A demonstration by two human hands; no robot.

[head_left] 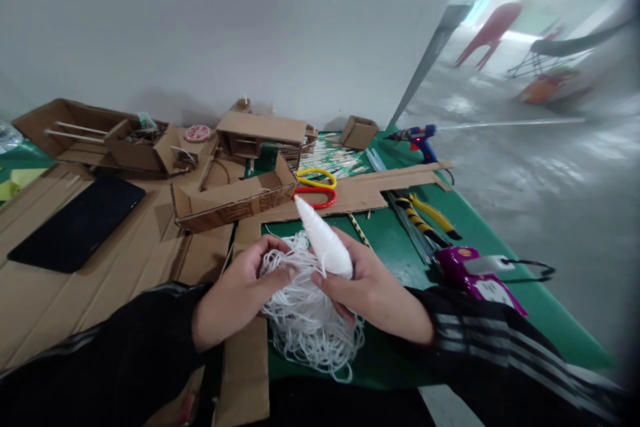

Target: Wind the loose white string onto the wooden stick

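A white cone wrapped in cord points up and to the left, its narrow orange-tinted tip near the red scissor handle. My right hand is closed round the cone's wide lower end, with the thumb in front. Below the cone hangs a tangled bundle of white cord. Strands of it are gripped in my left hand, between thumb and curled fingers. Both hands are close together over the front of the green table.
Cardboard boxes and flat cardboard cover the left and back. A black tablet lies left. At the right are a blue glue gun, yellow-black pliers and a purple device with a cable. A wall rises behind.
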